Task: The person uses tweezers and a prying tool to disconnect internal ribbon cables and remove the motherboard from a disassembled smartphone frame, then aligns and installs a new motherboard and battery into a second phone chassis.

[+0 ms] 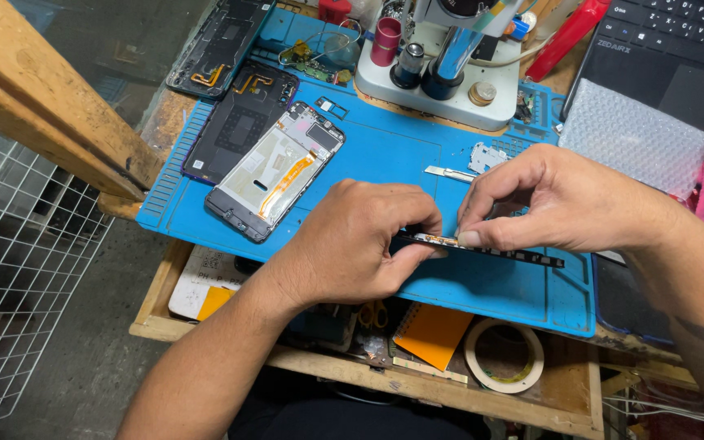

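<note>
Both hands (352, 244) on phone (490, 248)

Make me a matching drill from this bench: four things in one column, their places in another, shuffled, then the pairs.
1. tape roll
2. opened phone frame
3. microscope base
4. thin dark phone part

A. far edge of the blue mat
B. between left hand and right hand
C. wooden tray below the mat
D. left part of the mat

Pairs: 1-C, 2-D, 3-A, 4-B
</note>
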